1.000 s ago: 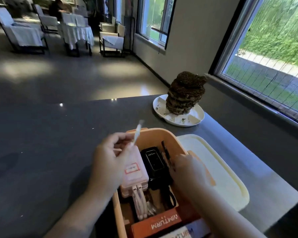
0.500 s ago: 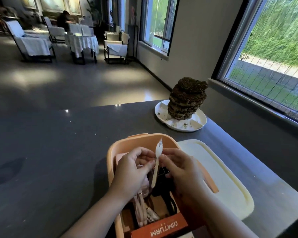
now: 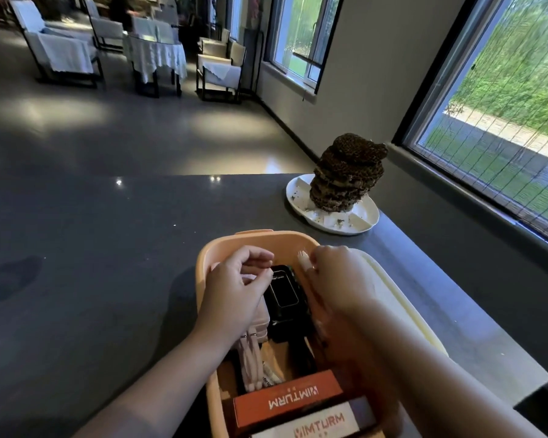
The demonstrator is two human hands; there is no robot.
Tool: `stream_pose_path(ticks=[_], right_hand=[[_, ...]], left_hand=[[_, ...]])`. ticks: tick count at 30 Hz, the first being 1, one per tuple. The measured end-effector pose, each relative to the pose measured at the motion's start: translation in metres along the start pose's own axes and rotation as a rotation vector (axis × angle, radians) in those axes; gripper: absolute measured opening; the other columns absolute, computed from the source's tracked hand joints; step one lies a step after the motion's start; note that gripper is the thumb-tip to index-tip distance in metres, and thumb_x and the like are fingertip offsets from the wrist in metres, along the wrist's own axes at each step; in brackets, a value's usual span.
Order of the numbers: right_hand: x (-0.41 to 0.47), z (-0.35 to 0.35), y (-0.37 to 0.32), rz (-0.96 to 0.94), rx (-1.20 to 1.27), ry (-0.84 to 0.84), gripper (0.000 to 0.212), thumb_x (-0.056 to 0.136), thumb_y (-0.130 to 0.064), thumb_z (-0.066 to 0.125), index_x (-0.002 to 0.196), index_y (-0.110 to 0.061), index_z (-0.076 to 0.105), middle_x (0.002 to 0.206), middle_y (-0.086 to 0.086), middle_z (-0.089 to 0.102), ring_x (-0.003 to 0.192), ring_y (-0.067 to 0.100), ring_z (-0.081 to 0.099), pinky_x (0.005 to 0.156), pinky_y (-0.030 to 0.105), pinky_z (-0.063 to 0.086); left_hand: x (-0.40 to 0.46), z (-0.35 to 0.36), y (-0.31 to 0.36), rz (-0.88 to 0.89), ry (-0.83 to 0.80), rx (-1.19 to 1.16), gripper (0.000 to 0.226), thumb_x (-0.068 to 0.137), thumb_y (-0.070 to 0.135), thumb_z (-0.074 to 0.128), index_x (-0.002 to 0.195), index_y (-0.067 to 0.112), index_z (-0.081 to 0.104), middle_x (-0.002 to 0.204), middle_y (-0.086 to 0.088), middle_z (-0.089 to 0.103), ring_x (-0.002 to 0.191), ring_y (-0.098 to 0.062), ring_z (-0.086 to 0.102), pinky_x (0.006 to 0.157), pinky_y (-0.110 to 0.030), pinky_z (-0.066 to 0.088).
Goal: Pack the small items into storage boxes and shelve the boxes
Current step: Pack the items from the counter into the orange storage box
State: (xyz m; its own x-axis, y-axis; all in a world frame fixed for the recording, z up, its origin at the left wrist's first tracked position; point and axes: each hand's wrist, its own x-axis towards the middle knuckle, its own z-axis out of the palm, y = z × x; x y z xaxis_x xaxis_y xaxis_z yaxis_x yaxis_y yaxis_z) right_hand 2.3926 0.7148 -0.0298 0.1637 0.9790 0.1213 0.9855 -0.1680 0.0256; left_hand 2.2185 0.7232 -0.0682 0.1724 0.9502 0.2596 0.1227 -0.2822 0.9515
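Note:
An orange storage box stands on the dark counter in front of me. It holds a black device, a pink case with pink cables, an orange carton and a white carton. My right hand is at the box's right wall and grips a small white plastic fork, tines pointing up. My left hand hovers over the pink case with its fingers curled and nothing in it. The cream lid lies to the right of the box, partly hidden by my right arm.
A white plate bearing a tall dark honeycomb-like stack stands at the counter's far right corner. A windowed wall runs along the right. Beyond the counter lies open floor, with covered chairs and tables far off.
The fork has passed from my left hand to my right hand. The right hand carried it down to the box's right side, while the left hand drew back over the pink case.

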Motion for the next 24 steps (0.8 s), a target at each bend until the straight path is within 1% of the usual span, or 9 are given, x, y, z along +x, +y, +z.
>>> stream_pose_path(ticks=[3,5,7,9,11,13,17,21,24], right_hand=[[0.007,0.007,-0.009,-0.038,-0.106,-0.054,0.035,0.095,-0.023,0.049,0.062,-0.02,0.038,0.059,-0.002,0.037,0.051,0.02,0.039,0.041,0.028,0.018],[0.007,0.01,-0.011,-0.014,-0.069,-0.087,0.03,0.092,-0.018,0.052,0.064,-0.02,0.043,0.061,-0.001,0.042,0.059,0.024,0.049,0.042,0.027,0.026],[0.006,0.004,-0.015,0.022,0.03,-0.073,0.008,0.089,-0.019,0.054,0.085,-0.018,0.061,0.073,0.001,0.058,0.07,0.026,0.059,0.051,0.028,0.04],[0.004,-0.006,-0.023,0.042,0.182,0.0,0.021,0.086,-0.024,0.057,0.106,-0.025,0.064,0.089,-0.002,0.068,0.084,0.025,0.064,0.064,0.03,0.048],[0.003,-0.019,-0.038,-0.047,0.318,0.11,0.025,0.084,-0.03,0.06,0.108,-0.032,0.063,0.087,-0.011,0.069,0.084,0.017,0.064,0.069,0.03,0.05],[-0.001,-0.032,-0.066,-0.186,0.479,0.185,0.022,0.081,-0.033,0.061,0.103,-0.035,0.064,0.076,-0.019,0.067,0.074,0.003,0.064,0.065,0.027,0.048],[-0.019,-0.046,-0.145,-0.41,0.748,0.087,0.019,0.08,-0.029,0.063,0.097,-0.037,0.066,0.07,-0.024,0.067,0.062,-0.008,0.064,0.065,0.022,0.053],[-0.026,-0.035,-0.224,-0.579,0.789,-0.067,0.03,0.08,-0.027,0.067,0.109,-0.034,0.064,0.083,-0.021,0.067,0.077,-0.008,0.063,0.073,0.015,0.05],[-0.027,-0.026,-0.281,-0.67,0.882,-0.123,0.043,0.078,-0.031,0.073,0.118,-0.028,0.059,0.104,-0.017,0.065,0.096,-0.003,0.06,0.084,0.021,0.05]], left_hand=[[-0.001,-0.001,0.002,0.017,0.02,-0.01,0.023,0.086,0.01,0.065,0.09,0.032,0.066,0.091,0.018,0.067,0.092,0.002,0.061,0.079,-0.012,0.048],[-0.003,-0.002,0.007,0.026,0.044,-0.014,0.024,0.086,0.008,0.064,0.092,0.03,0.066,0.092,0.016,0.067,0.091,0.0,0.062,0.079,-0.013,0.049],[-0.008,-0.007,0.012,0.041,0.087,-0.043,0.025,0.086,0.006,0.063,0.093,0.03,0.066,0.093,0.017,0.066,0.091,-0.002,0.062,0.077,-0.012,0.049],[-0.017,-0.019,0.013,0.069,0.157,-0.045,0.025,0.088,0.007,0.061,0.095,0.031,0.065,0.096,0.017,0.065,0.093,-0.004,0.062,0.076,-0.014,0.05],[-0.032,-0.037,0.009,0.09,0.264,-0.016,0.028,0.089,0.008,0.06,0.097,0.034,0.064,0.099,0.016,0.063,0.094,-0.005,0.063,0.073,-0.015,0.051],[-0.049,-0.06,0.0,0.086,0.428,0.027,0.033,0.086,0.004,0.061,0.095,0.036,0.063,0.098,0.015,0.062,0.092,-0.007,0.062,0.071,-0.013,0.049],[-0.079,-0.117,-0.022,0.032,0.811,0.058,0.046,0.079,-0.011,0.06,0.09,0.033,0.064,0.09,0.008,0.06,0.081,-0.011,0.061,0.07,-0.016,0.047],[-0.115,-0.176,-0.034,0.029,1.063,0.151,0.051,0.073,-0.017,0.063,0.088,0.031,0.062,0.089,0.01,0.057,0.078,-0.007,0.059,0.068,-0.015,0.045],[-0.132,-0.217,-0.036,0.039,1.128,0.201,0.043,0.071,0.001,0.066,0.093,0.037,0.059,0.097,0.018,0.053,0.088,-0.004,0.057,0.075,-0.017,0.047]])
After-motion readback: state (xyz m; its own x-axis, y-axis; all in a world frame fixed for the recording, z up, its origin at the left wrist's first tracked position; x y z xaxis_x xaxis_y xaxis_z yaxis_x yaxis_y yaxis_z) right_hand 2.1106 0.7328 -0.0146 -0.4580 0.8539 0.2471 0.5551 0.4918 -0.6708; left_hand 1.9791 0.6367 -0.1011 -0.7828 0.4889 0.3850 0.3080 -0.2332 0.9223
